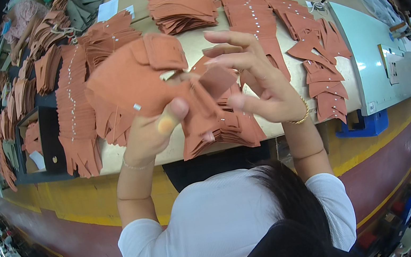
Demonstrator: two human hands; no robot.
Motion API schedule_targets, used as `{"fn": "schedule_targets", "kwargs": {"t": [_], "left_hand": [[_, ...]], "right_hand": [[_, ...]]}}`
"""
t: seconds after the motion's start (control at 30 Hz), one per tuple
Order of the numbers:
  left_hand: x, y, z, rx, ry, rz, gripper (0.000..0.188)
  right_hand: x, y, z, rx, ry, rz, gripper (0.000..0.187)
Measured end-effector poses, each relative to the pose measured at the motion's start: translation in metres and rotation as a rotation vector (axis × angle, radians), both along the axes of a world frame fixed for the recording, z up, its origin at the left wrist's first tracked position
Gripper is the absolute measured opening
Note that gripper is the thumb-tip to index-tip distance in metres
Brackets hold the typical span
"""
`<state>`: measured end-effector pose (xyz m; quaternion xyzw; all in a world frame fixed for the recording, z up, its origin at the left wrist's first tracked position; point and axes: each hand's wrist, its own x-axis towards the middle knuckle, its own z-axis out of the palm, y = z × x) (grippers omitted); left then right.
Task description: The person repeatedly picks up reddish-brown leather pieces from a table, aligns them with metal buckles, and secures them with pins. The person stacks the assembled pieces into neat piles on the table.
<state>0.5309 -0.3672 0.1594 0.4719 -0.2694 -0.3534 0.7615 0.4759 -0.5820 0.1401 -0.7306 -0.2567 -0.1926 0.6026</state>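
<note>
My left hand [155,131] grips a terracotta fabric piece [120,83] raised above the table, its thumb pressed on top. A pocket flap [166,52] is fixed to the far end of this piece, and a small white tag [137,107] sticks to it. My right hand [264,76], a gold bracelet at its wrist, is beside the piece with fingers spread and thumb apart. Close to its fingers a small terracotta flap [217,81] stands up; I cannot tell whether they touch. Below both hands lies a stack of cut fabric pieces [241,133].
Fanned rows of terracotta pieces [73,106] cover the table's left side, with more stacks [183,3] at the back and right [318,57]. A black box [49,142] stands left. A pale board [370,48] is at right, above a blue bin [364,126]. Other people are beyond the table.
</note>
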Motion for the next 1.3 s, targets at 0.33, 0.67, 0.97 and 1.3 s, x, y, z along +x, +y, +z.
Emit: {"fn": "schedule_targets", "kwargs": {"t": [0.33,0.67,0.97,1.3], "left_hand": [[0.0,0.01,-0.009,0.085,0.024,-0.084,0.035],[0.005,-0.001,-0.01,0.112,-0.07,-0.067,0.059],[0.004,-0.007,-0.009,0.086,-0.019,-0.172,0.044],[0.008,-0.003,-0.004,0.158,-0.043,-0.232,0.033]], "right_hand": [[0.023,0.007,-0.002,0.5,0.312,0.53,0.047],[0.023,0.014,-0.004,0.607,0.383,0.435,0.033],[0.018,0.01,-0.003,0.665,0.412,0.403,0.023],[0.019,-0.007,0.008,0.386,0.464,0.365,0.019]]}}
